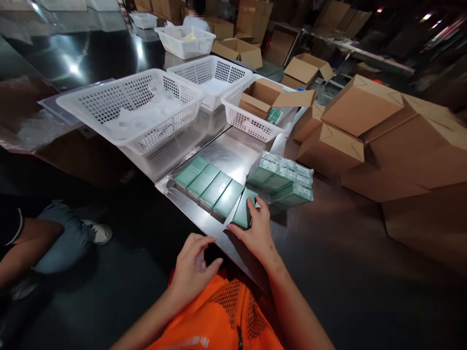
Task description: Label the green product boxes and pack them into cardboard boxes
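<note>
My right hand (257, 228) grips a small green box (242, 209) between thumb and fingers, at the right end of a row on the metal table. This box sits slightly askew against the row. Several matching green boxes (215, 187) lie side by side to its left, with shiny tops. My left hand (195, 267) hovers in front of the table edge, fingers curved and thumb apart. A pale patch shows inside its palm, too unclear to name. Just beyond my right hand stands a stack of green boxes in clear wrap (282, 177).
White perforated baskets (156, 131) line the table's far side; one holds clear plastic pieces, another an open carton (260, 97). Brown cartons (365, 107) are piled at right. A seated person's leg (65, 238) is at left. Another person (197, 22) is at the back.
</note>
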Available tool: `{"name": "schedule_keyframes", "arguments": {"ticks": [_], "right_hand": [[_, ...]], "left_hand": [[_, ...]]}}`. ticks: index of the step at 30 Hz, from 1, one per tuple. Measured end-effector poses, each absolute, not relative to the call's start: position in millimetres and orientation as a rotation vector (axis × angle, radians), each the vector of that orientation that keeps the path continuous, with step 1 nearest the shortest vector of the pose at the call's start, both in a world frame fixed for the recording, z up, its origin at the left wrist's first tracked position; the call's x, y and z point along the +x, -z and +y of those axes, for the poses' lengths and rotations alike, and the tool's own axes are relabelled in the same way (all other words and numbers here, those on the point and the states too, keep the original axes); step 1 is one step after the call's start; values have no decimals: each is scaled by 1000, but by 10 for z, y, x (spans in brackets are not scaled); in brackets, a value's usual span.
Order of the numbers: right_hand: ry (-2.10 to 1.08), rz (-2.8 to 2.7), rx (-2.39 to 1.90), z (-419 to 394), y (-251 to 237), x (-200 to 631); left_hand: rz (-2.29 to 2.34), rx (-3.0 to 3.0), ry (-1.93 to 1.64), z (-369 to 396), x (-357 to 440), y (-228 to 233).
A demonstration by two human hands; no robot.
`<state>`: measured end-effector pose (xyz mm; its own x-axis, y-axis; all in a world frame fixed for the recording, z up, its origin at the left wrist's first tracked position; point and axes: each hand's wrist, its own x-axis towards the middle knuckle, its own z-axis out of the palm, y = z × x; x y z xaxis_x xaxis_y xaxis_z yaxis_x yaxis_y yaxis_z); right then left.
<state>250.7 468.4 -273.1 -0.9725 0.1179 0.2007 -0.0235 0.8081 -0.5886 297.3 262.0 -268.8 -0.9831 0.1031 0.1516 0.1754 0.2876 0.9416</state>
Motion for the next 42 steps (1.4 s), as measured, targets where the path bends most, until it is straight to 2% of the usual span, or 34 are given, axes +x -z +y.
{"name": "schedule_keyframes", "arguments": {"ticks": [2,5,13,17,20,23,27,29,31,34,36,38,42], "right_hand": [[-866,-2707,-96,4596,2735,2480],[-777,-2706,-92,4496,2730,2464],[-571,-2757,-47,4457,2731,2494],[-512,-2659,3,4624,2486,2560],[-252,-2477,-188,4917,2206,2546],[-71,-2518,-249,5285,2032,2524],[-298,-2557,-111,5580,2032,2696],[-524,-2477,-211,5562,2072,2871],[-804,-2320,-365,5448,2121,3055],[-1214,-2205,-349,5221,2215,3268],[-1354,-2327,-148,5129,2272,3350],[-1339,-2445,15,5125,2293,3398],[-1178,-2425,112,5279,2209,3465]], "left_hand": [[-2494,-348,1598,2635,2922,2681],[-2525,-458,1489,2634,2919,2697],[-2592,-629,1498,2645,3027,2755],[-2577,-618,1470,2654,3040,2699],[-2594,-575,1569,2646,3039,2626],[-2643,-589,1730,2659,3034,2553],[-2760,-568,1796,2727,3008,2489],[-2835,-477,1863,2797,2980,2470],[-2841,-344,2084,2910,2933,2451],[-2425,-223,2600,3156,2821,2426],[-2067,-194,2728,3327,2733,2423],[-1983,-211,2649,3458,2667,2442],[-2321,-532,2292,3556,2668,2550]]}}
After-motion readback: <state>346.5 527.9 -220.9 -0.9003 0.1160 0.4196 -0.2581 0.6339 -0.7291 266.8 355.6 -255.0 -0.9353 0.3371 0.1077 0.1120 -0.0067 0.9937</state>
